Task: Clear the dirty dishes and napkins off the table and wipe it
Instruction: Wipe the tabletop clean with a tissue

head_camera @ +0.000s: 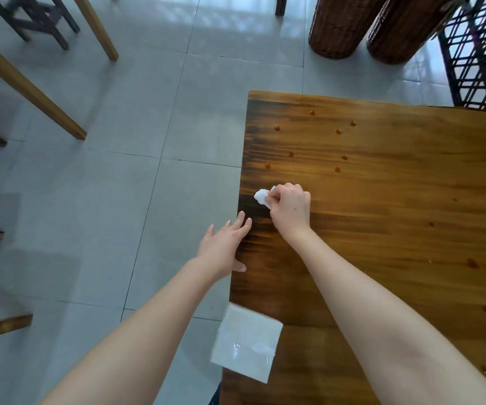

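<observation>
Your right hand (290, 210) is curled tight round one crumpled white napkin (262, 197), which it holds down on the table (396, 235) near the left edge. The napkin sticks out past your knuckles on the left.

Your left hand (225, 247) holds nothing. It lies flat at that same edge with all its fingers straight and spread, fingertips over the wood and thumb on the rim, just beside your right wrist.

Beyond the napkin you have eight orange-brown spots (312, 112) scattered over the far left part of the table, all apart from the napkin. A few darker marks show further right; you cannot tell whether they are spots or knots in the wood.

One flat white pack (247, 343) in clear wrap lies near you, partly overhanging the left edge.

Past the far end stand two wicker baskets (341, 24) side by side and one black lattice rack (481, 54). Two light wooden legs (25, 83) cross the tiled floor at left.
</observation>
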Demonstrator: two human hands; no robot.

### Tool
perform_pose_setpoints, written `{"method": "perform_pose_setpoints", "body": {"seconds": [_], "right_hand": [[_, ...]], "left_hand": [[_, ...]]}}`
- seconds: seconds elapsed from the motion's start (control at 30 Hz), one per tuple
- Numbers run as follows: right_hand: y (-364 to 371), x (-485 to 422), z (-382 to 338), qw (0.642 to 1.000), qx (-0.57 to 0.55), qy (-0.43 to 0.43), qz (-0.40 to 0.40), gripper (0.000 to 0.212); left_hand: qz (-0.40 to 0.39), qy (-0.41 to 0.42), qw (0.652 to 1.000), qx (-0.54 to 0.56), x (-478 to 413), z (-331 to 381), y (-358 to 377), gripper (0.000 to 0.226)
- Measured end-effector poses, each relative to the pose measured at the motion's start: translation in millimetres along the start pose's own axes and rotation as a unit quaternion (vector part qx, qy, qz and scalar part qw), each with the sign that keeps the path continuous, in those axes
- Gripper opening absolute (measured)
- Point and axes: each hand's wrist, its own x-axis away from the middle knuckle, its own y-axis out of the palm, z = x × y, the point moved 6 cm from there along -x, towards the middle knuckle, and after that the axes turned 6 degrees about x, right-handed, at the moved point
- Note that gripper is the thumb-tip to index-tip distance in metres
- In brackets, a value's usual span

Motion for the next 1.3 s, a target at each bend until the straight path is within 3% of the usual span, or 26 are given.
{"method": "perform_pose_setpoints", "body": {"seconds": [0.23,0.37,0.9,1.13,1.3], "right_hand": [[-0.5,-16.6,6.6,0.999,0.014,-0.031,0.003,0.015],[-2.6,-40.0,7.8,1.000,-0.001,-0.005,0.011,0.013],[-4.2,-82.9,-5.8,0.997,0.034,-0.032,0.054,0.016],[-32.1,-110.1,52.6,0.994,0.029,0.066,0.080,0.018],[-31.4,-112.7,56.2,0.995,0.028,0.075,0.058,0.018]], "left_hand": [[0.081,0.015,0.997,0.002,-5.6,-1.4,-23.6,0.101],[0.068,0.003,0.998,-0.015,-20.4,-3.4,-38.7,0.107],[0.081,0.002,0.997,0.009,-69.5,6.1,-68.4,0.111],[0.066,0.000,0.997,-0.043,-87.5,13.4,-79.6,0.112],[0.057,0.002,0.998,-0.041,-98.6,17.4,-88.0,0.113]]}}
